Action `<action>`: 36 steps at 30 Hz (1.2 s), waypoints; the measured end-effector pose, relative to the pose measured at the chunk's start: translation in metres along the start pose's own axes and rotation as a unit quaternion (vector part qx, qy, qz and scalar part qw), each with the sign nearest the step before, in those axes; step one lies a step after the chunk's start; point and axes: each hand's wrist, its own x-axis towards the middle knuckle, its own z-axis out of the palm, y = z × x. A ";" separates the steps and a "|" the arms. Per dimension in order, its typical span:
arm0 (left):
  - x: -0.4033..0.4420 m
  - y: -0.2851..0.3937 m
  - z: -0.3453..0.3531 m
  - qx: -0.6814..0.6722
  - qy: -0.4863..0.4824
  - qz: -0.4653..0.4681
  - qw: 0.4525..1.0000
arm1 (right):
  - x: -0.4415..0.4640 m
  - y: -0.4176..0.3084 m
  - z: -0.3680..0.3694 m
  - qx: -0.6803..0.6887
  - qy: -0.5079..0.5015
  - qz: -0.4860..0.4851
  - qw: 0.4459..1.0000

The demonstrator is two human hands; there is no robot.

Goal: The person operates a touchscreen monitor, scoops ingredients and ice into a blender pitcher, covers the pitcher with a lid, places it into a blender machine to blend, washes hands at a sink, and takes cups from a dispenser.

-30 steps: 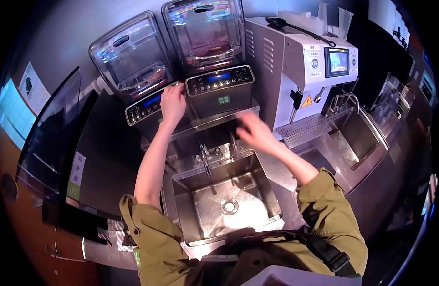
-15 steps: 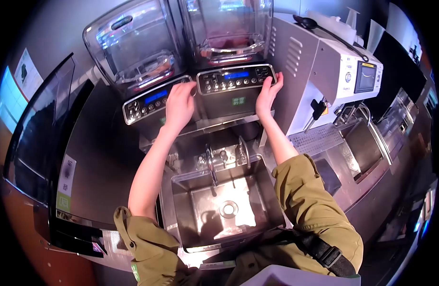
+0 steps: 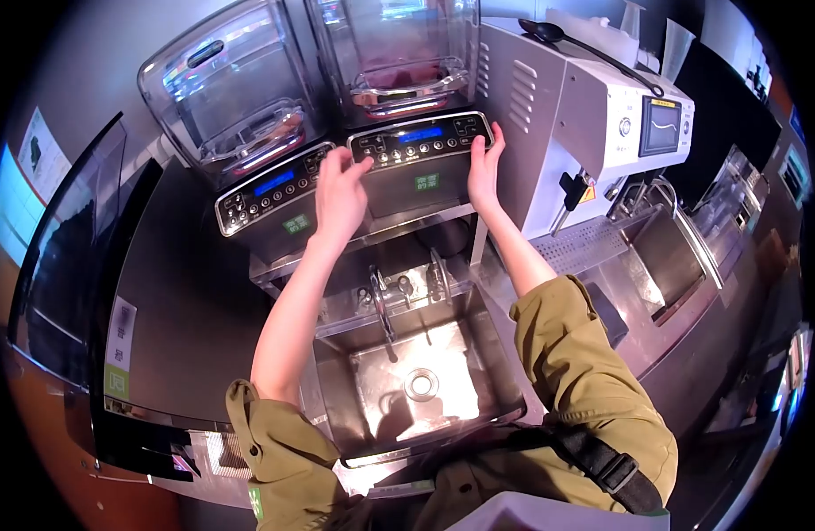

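Two blenders stand side by side on a metal shelf, each under a clear cover: a left blender (image 3: 275,190) and a right blender (image 3: 416,146). Both control panels have lit blue displays. My left hand (image 3: 339,199) is at the gap between the two bases. Its fingers are half bent and apart, with one reaching to the left end of the right panel; exact contact is hard to see. My right hand (image 3: 484,173) lies along the right edge of the right base, fingers stretched. Neither hand holds anything.
Below the shelf is a steel sink (image 3: 332,389) with curved taps (image 3: 381,305). On the right, a grey machine (image 3: 549,106) with a screen carries a black spoon (image 3: 593,55). At left stands a large dark appliance (image 3: 186,292).
My left hand has loosened, its fingers spreading more toward the right panel. My right hand stays at the right base's edge. The view has shifted slightly.
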 end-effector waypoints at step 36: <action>-0.130 0.395 0.176 -0.422 -0.269 0.056 0.864 | -0.119 -0.188 -0.422 0.183 -0.121 0.163 0.962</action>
